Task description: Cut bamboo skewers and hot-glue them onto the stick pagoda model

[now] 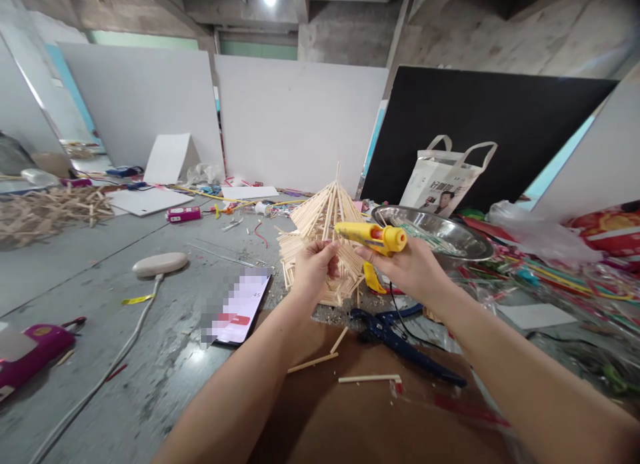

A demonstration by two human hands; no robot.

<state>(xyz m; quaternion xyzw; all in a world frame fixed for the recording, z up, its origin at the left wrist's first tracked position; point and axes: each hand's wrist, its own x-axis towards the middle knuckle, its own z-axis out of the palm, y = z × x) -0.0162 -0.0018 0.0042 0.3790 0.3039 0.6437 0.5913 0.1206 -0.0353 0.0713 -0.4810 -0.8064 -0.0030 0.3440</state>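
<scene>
A yellow hot glue gun (370, 237) is in the grip of my right hand (415, 267), its nozzle pointing left at the stick model. The model (325, 211) is built of pale wooden sticks, with a pointed, cone-like roof above a stacked lower body. My left hand (315, 267) is closed in a pinch in front of the model, just below the nozzle. What its fingertips hold is hidden among the sticks. Blue-handled pliers (400, 341) lie below my right hand, and loose wooden sticks (313, 364) lie on the brown board (320, 411).
A phone (240, 311) lies left of the model, near a white cable with an oval end (160, 264). A metal bowl (465, 244) and a white bag (440, 177) stand behind right. Magenta tools (35, 357) and stick scraps (55, 211) lie left.
</scene>
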